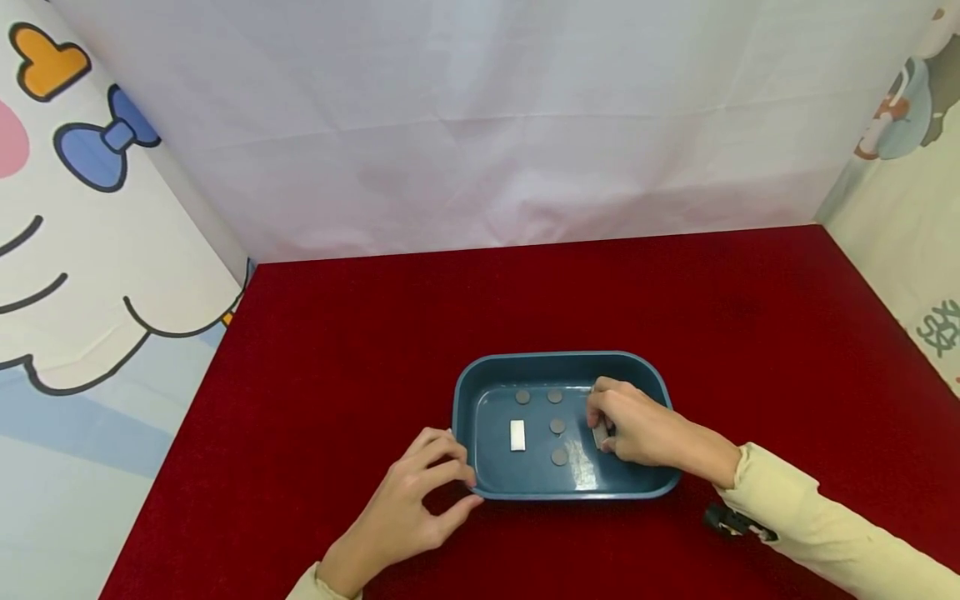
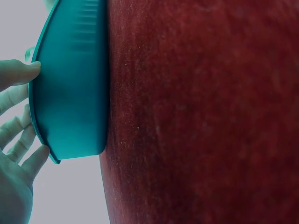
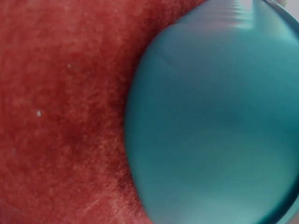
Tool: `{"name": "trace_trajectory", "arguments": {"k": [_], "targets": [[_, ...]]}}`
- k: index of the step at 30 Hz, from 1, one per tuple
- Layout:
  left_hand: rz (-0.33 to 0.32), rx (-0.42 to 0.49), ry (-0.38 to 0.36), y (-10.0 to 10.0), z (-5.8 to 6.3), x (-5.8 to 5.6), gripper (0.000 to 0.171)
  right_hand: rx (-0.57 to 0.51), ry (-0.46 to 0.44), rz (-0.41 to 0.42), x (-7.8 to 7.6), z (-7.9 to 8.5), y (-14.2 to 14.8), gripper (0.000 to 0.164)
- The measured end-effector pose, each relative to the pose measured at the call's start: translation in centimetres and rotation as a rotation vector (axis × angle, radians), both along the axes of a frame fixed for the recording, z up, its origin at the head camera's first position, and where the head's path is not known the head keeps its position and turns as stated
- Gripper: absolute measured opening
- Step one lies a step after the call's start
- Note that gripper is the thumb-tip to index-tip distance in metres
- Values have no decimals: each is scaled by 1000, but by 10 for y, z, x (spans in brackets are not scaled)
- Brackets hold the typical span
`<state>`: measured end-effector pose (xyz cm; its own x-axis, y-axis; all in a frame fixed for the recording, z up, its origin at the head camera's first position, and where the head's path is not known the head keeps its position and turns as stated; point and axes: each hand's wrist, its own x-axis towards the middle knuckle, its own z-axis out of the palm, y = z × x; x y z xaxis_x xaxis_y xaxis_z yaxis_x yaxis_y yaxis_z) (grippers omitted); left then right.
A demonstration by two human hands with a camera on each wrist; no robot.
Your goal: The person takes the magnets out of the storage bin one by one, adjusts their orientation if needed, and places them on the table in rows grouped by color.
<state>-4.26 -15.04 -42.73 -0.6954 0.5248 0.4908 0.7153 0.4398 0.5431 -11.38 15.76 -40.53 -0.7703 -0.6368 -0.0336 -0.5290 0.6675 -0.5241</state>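
A blue plastic basin [image 1: 480,467] rests on the red cloth. My right hand [image 1: 637,425] reaches inside its right part, and the fingers pinch a small grey rectangular piece [image 1: 600,434], mostly covered by them. Several flat grey discs [image 1: 557,426] lie on the basin floor, left of that hand. Farther left in the basin is a bright silvery-white rectangular piece [image 1: 517,435]. My left hand [image 1: 416,500] is at the basin's near left corner, fingers spread and loosely bent. In the left wrist view its fingertips [image 2: 33,70] touch the basin's rim.
Red cloth [image 1: 360,358] covers the table around the basin. A white curtain [image 1: 480,133] hangs behind it, with printed cartoon panels [image 1: 82,275] at the sides. A small black device [image 1: 726,521] is at my right sleeve [image 1: 795,508].
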Motion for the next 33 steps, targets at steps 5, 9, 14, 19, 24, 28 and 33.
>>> {"name": "trace_trajectory", "arguments": {"k": [5,9,14,19,24,28,33], "targets": [[1,1,-1,0,0,0,17,-19,-13,5,0,-1,0,26],[3,2,-6,0,-1,0,17,-14,-29,31,-1,0,1,27],[8,-1,-2,1,0,0,17,-20,-36,71,-2,0,2,26],[9,1,-1,1,1,1,19,-38,12,117,-2,-2,1,24],[9,-3,-4,0,1,1,18,-76,31,147,-2,-3,-1,25],[6,-3,-1,1,0,1,18,-112,6,146,-2,-2,0,25],[5,-4,0,0,1,1,18,-168,-62,100,-1,-1,3,26]]}}
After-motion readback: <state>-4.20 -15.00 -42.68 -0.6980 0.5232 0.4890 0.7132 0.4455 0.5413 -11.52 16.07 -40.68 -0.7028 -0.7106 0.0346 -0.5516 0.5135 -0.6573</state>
